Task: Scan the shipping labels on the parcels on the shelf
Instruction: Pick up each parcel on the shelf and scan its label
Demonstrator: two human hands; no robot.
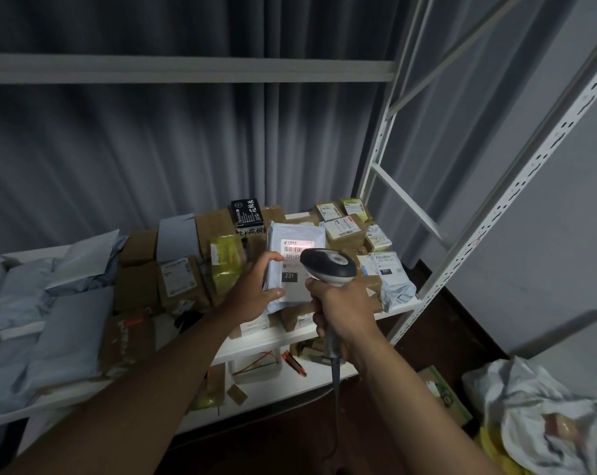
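— So why is your left hand (256,289) holding the mailer (295,265) up like that?

— You've got it tilted up off the pile so its label (295,252) faces the scanner (327,265). Your thumb sits on the near face and your fingers curl round the left edge, so the grip stays clear of the barcode.

— And the right hand (341,313)?

— You have it wrapped tight round the scanner's handle, head pointed forward and close to the label. A reddish glow falls on the barcode's right end, so the aim looks roughly on, perhaps a touch to the right.

— Where does the mailer sit relative to everything else?

— You hold it above the shelf (401,306), over the brown boxes (173,269) near the front edge. More labelled parcels (345,231) lie behind and to the right, faces up, which should make them easy to read without lifting.

— And the grey bags (60,323) on the left?

— They lie flat with no labels showing, so you'd probably have to turn each one over. Watch the cable (334,399) hanging from the handle; it could snag the shelf's edge as you reach.
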